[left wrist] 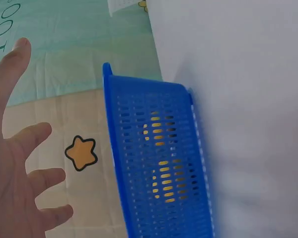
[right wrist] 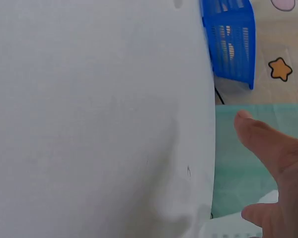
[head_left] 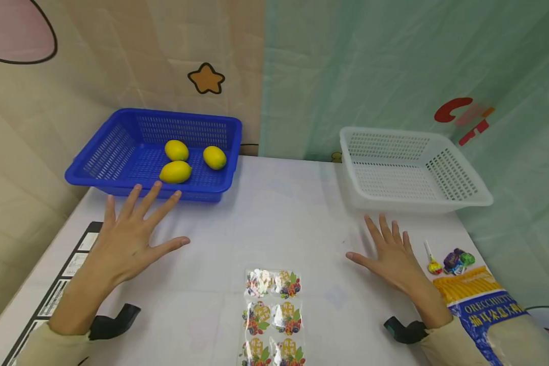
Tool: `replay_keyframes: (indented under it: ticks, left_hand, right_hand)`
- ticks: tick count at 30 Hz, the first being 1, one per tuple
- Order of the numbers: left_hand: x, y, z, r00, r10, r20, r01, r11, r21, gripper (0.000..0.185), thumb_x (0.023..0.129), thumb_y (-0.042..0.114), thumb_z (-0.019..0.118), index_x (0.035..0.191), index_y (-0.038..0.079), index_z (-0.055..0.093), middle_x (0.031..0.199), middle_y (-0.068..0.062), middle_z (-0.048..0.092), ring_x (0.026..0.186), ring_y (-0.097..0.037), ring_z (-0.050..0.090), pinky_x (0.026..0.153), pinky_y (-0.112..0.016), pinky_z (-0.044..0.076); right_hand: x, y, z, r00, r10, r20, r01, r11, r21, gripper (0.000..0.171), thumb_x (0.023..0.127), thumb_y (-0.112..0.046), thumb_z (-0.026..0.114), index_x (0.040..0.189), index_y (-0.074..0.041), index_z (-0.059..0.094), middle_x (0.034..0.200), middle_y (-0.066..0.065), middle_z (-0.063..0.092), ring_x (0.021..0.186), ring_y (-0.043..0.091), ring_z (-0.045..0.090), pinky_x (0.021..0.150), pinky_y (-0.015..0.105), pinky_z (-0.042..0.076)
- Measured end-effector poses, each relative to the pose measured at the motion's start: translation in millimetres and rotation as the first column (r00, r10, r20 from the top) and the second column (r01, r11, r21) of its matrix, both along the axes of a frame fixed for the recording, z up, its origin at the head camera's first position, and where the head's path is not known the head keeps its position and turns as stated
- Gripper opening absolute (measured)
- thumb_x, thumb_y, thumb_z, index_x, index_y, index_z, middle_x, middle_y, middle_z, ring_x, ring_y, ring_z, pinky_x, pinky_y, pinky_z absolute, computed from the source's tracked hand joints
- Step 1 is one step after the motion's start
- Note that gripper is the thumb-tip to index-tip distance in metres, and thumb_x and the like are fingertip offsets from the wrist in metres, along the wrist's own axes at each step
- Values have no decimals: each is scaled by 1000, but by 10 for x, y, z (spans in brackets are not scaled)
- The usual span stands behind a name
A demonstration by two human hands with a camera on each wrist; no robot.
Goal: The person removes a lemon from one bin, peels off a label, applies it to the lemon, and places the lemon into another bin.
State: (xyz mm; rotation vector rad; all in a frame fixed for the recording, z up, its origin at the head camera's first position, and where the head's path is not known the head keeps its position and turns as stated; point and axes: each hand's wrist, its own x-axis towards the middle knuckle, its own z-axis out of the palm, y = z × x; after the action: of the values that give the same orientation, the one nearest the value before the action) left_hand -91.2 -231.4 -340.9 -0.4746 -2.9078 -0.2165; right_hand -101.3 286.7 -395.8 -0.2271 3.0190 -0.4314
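Three yellow lemons [head_left: 181, 158] lie loose in the blue basket [head_left: 119, 152] — seemingly untouched

Left hand [head_left: 125, 241], right hand [head_left: 393, 254]: fingers spread, empty.

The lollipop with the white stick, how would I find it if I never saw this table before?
Start at the white basket on the table's right side and come toward the person, past the right hand. Just right of that hand, above the blue and yellow pasta bag, lies the lollipop. Its white stick and yellow-red head set it apart from the purple and green wrapped sweets beside it.
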Motion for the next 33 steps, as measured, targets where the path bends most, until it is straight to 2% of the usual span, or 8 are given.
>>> replay_keyframes:
  ticks: [6, 9, 13, 17, 22, 27, 31, 33]
  left_hand:
    - [-199, -171, 259, 999, -27, 28, 26, 998, 56, 85, 91, 61, 56, 158, 23, 22, 163, -17, 11, 147, -46, 3, 111, -66, -12]
    - [-404, -292, 371, 995, -69, 68, 59, 988, 140, 77, 96, 53, 55, 158, 25, 20, 163, -16, 12, 147, -44, 5, 113, -65, -7]
    - [-726, -442, 440, 975, -109, 192, 51, 957, 286, 69, 100, 45, 51, 158, 27, 18, 164, -12, 9, 147, -44, 4, 112, -69, 0]
    - [-1021, -523, 409, 947, -127, 294, 11, 929, 369, 68, 100, 41, 55, 157, 21, 25, 163, -15, 13, 146, -47, 8, 109, -73, 8]
    - [-1312, -550, 300, 919, -108, 379, -41, 930, 365, 65, 97, 36, 62, 151, 10, 38, 153, -29, 30, 140, -52, 22, 106, -72, 21]
    - [-1515, -526, 188, 890, -110, 443, -61, 933, 354, 62, 96, 23, 66, 149, 3, 40, 148, -34, 35, 135, -52, 30, 106, -68, 27]
    - [-1636, -494, 131, 872, -111, 477, -64, 940, 335, 58, 93, 9, 67, 145, 1, 43, 147, -34, 35, 132, -53, 33, 105, -68, 29]
    - [-1682, -484, 115, 870, -109, 482, -60, 945, 322, 56, 90, 2, 67, 142, -2, 46, 145, -34, 37, 131, -53, 34, 105, -68, 29]
  right_hand:
    - [-161, -204, 24, 996, 57, 70, -51, 995, -86, 99, 88, -67, 56, 158, -11, 16, 161, 25, 10, 143, 50, 16, 111, 67, 18]
    - [-331, -409, 75, 988, 110, 107, -91, 981, -171, 98, 89, -67, 56, 158, -9, 16, 162, 21, 12, 144, 45, 20, 111, 64, 23]
    - [-687, -782, 149, 975, 177, 137, -128, 943, -307, 97, 89, -67, 56, 159, -13, 15, 163, 11, 15, 147, 33, 20, 115, 55, 23]
    - [-1022, -1186, 200, 962, 220, 160, -132, 892, -433, 87, 93, -61, 53, 159, -16, 17, 162, 5, 20, 145, 31, 27, 115, 50, 28]
    - [-1267, -1700, 247, 957, 228, 177, -87, 813, -575, 83, 96, -55, 52, 159, -16, 15, 163, 4, 18, 145, 31, 28, 115, 45, 29]
    - [-1338, -2185, 294, 961, 201, 191, -34, 770, -637, 90, 94, -59, 52, 159, -22, 2, 165, -4, 4, 146, 31, 25, 117, 46, 24]
    - [-1349, -2474, 312, 960, 239, 148, -86, 750, -656, 92, 96, -55, 53, 159, -20, -4, 164, -6, -6, 150, 22, 10, 120, 42, 13]
    - [-1336, -2582, 319, 960, 251, 123, -114, 754, -646, 92, 96, -55, 53, 159, -20, -4, 164, -6, -8, 150, 17, 4, 121, 40, 8]
